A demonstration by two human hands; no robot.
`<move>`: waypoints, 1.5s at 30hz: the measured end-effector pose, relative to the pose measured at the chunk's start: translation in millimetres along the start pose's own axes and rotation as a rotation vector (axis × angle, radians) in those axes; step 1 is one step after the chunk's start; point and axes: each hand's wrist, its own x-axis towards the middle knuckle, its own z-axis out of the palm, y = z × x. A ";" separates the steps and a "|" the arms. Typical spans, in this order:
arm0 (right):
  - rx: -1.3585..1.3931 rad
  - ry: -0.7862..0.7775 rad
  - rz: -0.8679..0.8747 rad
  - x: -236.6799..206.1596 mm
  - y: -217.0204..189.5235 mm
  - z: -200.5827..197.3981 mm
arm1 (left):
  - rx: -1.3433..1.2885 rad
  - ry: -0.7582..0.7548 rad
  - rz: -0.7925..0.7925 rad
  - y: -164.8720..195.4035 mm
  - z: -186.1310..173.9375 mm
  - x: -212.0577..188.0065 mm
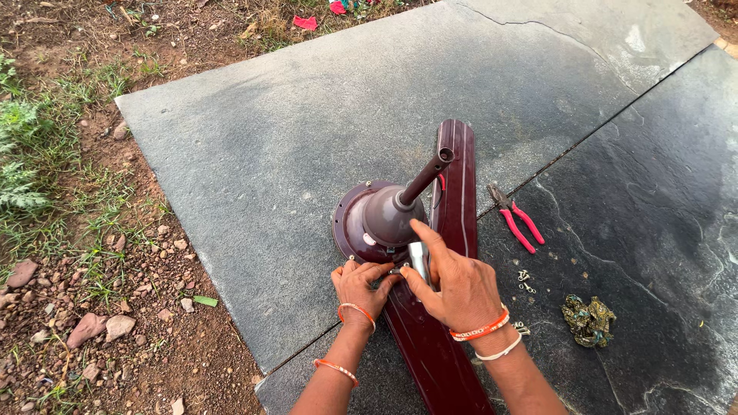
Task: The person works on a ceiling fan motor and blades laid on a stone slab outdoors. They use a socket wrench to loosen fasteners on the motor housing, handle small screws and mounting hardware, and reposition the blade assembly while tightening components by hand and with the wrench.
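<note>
A maroon ceiling fan motor [377, 219] with its down rod [425, 178] lies on a grey stone slab [307, 115]. One maroon blade [456, 173] runs away from me, another blade [430, 353] runs toward me. My right hand [453, 284] grips a small silver cylindrical tool [419, 260] upright at the blade's joint with the motor. My left hand [360, 286] presses its fingers on the blade bracket next to that tool. Both wrists wear orange bangles.
Red-handled pliers [519, 221] lie right of the fan. Small metal screws [525, 281] and a crumpled olive cloth [588, 319] sit on the slab to the right. Dirt, stones and grass [69, 230] border the slab's left edge.
</note>
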 end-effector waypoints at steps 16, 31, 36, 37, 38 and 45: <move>0.060 -0.189 -0.080 0.4 3.0 -36.2 | -0.013 -0.008 0.041 -4.5 2.9 2.1; -0.041 0.156 -0.301 6.4 4.5 -24.6 | 0.003 -0.015 0.072 -10.1 3.9 0.0; -0.049 0.061 -0.104 5.5 3.0 -21.1 | 0.000 -0.020 0.043 -5.7 2.4 -0.3; -0.058 0.037 -0.061 5.6 2.7 -20.2 | 0.001 -0.013 0.040 -5.3 2.4 -0.5; -0.070 0.013 -0.021 5.6 2.7 -19.6 | 0.003 -0.005 0.039 -5.0 2.7 -0.3; 0.087 0.074 -0.034 3.2 5.6 -12.0 | -0.004 0.007 0.040 -5.1 3.7 -0.6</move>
